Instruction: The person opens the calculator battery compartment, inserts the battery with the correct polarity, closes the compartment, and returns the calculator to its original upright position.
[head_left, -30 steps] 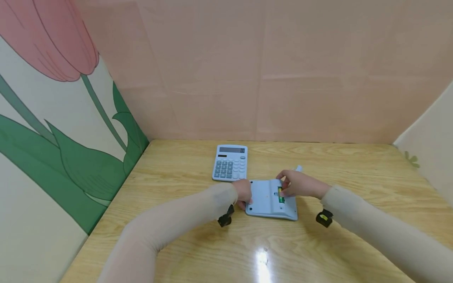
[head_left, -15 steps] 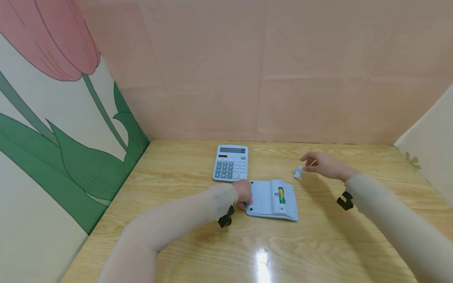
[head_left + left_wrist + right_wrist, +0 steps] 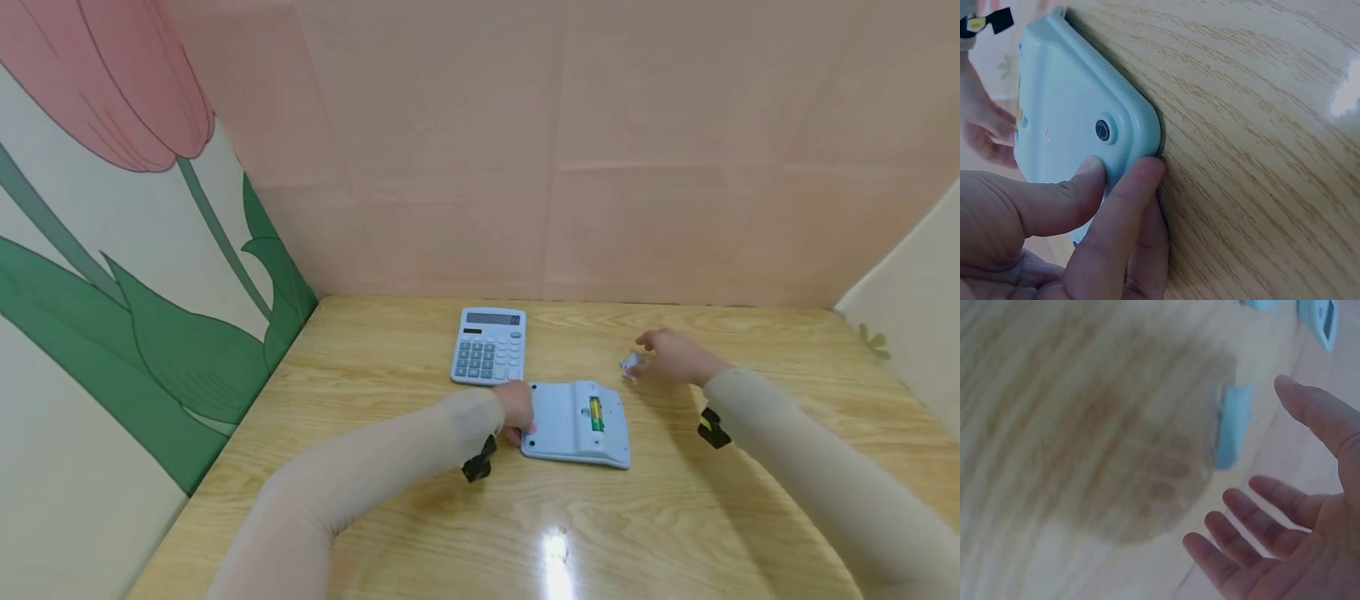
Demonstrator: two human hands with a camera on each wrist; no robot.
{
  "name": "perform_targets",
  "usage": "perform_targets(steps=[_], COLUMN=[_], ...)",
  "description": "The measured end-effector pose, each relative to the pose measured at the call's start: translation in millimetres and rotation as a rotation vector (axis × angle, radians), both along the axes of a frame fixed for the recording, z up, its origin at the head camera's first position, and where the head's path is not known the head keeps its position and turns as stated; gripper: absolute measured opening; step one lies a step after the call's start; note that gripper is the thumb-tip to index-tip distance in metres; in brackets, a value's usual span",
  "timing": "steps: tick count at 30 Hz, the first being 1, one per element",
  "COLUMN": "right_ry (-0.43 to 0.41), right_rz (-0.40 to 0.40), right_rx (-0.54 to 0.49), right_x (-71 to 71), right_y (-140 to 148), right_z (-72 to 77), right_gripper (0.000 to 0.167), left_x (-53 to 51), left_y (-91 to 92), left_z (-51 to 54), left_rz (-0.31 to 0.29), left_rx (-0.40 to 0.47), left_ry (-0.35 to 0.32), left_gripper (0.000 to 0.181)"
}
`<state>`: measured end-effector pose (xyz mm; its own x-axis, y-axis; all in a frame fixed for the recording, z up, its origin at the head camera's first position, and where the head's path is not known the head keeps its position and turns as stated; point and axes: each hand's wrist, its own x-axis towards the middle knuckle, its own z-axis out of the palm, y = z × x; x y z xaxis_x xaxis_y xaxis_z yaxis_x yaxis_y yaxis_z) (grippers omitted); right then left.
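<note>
A light blue calculator (image 3: 558, 421) lies face down on the table, its battery slot uncovered. Inside the slot sits a green and yellow battery (image 3: 596, 414). My left hand (image 3: 515, 408) pinches the calculator's left edge; in the left wrist view the thumb (image 3: 1066, 203) lies on its back near a round black foot (image 3: 1103, 130), with fingers against the side. My right hand (image 3: 675, 357) is over the table beside a small light blue battery cover (image 3: 631, 364). In the right wrist view that cover (image 3: 1232, 428) lies apart from the spread fingers and thumb.
A second light blue calculator (image 3: 488, 346) lies face up behind the left hand, close to the first. The wooden table (image 3: 390, 517) meets a pink backdrop (image 3: 450, 208) at the back and a tulip-printed panel (image 3: 180, 333) on the left.
My right hand has left the battery slot, moved right and back, then come lower by the battery cover. The battery now shows uncovered by fingers. The left hand has stayed put.
</note>
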<state>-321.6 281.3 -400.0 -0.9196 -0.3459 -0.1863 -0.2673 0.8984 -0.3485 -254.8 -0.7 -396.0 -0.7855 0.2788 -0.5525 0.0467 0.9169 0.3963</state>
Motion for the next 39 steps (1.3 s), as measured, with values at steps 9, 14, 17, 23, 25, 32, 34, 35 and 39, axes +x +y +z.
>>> perform_targets(steps=[9, 14, 17, 23, 25, 32, 34, 35, 39], right_ry=[0.0, -0.013, -0.017, -0.033, -0.038, -0.042, -0.043, -0.043, -0.038], right_rz=[-0.066, -0.092, -0.102, -0.106, -0.107, -0.12, -0.121, -0.12, -0.116], right_rx=[0.009, 0.003, -0.002, 0.0, 0.004, 0.011, 0.013, 0.012, 0.003], right_x=[0.4, -0.7, -0.8, -0.5, -0.4, 0.4, -0.2, -0.5, -0.8], right_y=[-11.0, -12.9, -13.9, -15.2, -15.5, -16.0, -15.7, -15.6, -15.0], right_z=[-11.7, -14.3, -14.8, -13.0, -12.7, -11.9, -12.4, -12.8, -14.1], right_gripper=[0.081, 0.081, 0.08, 0.079, 0.078, 0.07, 0.069, 0.069, 0.069], left_x=[-1.5, -0.5, 0.3, 0.9, 1.0, 0.1, -0.3, -0.4, -0.7], left_y=[0.4, 0.5, 0.5, -0.1, -0.7, -0.1, 0.0, 0.0, 0.2], left_z=[-0.9, 0.2, 1.2, 2.7, 2.8, 2.1, 1.6, 1.4, 0.0], left_rz=[-0.01, -0.001, 0.005, -0.011, -0.018, -0.001, 0.002, 0.004, 0.011], left_rx=[-0.008, -0.006, -0.002, -0.018, -0.019, -0.006, -0.006, -0.006, -0.002], left_ry=[-0.001, -0.005, -0.013, -0.005, -0.001, -0.005, -0.007, -0.007, -0.004], left_gripper=[0.025, 0.027, 0.029, 0.029, 0.029, 0.027, 0.027, 0.027, 0.027])
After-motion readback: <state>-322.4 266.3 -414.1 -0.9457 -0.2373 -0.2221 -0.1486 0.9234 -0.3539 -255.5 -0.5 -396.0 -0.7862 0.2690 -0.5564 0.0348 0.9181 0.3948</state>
